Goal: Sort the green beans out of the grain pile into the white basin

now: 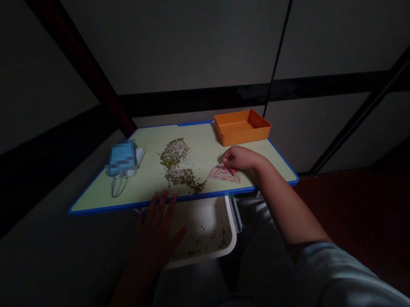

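My right hand [239, 158] is closed in a pinch over the right part of the tabletop. A small pale and pink bit shows at its fingertips, too small to name. Just under those fingers lies a reddish semicircular protractor [223, 174], partly covered by the hand. Left of it, a pile of small green and whitish grains [175, 155] spreads across the table, with a darker scatter of grains [195, 185] toward the front edge. My left hand [159, 226] is open with fingers spread, in shadow at the table's front edge above the white drawer [209, 218].
An orange open box [238, 132] stands at the back right of the yellow-green table [204, 135] with a blue rim. A blue, blurred-out object with a pale looped cord [118, 184] sits at the left. Loose dark grains lie in the drawer. Panelled walls rise behind.
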A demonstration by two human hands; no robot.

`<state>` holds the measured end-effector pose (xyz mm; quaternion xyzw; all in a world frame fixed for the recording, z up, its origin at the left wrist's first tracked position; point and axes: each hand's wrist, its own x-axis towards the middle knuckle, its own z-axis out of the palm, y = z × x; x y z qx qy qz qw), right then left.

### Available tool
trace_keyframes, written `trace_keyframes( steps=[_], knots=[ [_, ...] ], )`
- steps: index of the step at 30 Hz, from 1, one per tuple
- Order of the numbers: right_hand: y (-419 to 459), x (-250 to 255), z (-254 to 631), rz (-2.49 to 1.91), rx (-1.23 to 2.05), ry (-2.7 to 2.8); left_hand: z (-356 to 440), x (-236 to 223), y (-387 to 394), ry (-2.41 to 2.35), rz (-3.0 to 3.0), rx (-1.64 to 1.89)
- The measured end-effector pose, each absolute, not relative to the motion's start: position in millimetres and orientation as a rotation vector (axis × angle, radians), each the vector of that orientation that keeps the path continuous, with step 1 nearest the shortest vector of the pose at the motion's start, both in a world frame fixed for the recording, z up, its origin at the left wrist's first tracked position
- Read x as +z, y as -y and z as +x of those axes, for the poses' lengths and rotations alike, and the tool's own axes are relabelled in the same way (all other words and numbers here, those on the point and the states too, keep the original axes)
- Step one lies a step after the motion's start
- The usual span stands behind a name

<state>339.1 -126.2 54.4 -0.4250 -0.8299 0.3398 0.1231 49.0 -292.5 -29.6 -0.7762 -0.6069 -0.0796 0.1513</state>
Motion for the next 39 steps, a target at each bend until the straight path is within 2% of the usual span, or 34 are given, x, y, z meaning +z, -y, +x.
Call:
trace_keyframes(
  steps=[6, 28, 33, 39],
  knots=[
    [122.7, 50.7, 341.1, -1.271, 0.890, 2.398, 49.4, -29.0, 294.0, 1.744, -2.220, -0.210],
    [127.5, 51.9, 333.9, -1.145, 1.074, 2.404, 48.3, -31.1, 291.9, 1.741, -2.216, -0.202],
    [125.6, 50.2, 329.8, -1.262, 0.856, 2.439, 48.0, -31.6, 291.7, 1.727, -2.207, -0.209],
    [119.9, 53.5, 331.6, -1.631, 0.323, 2.336, 44.0, -35.0, 291.1, 1.684, -2.182, -0.196]
  ],
)
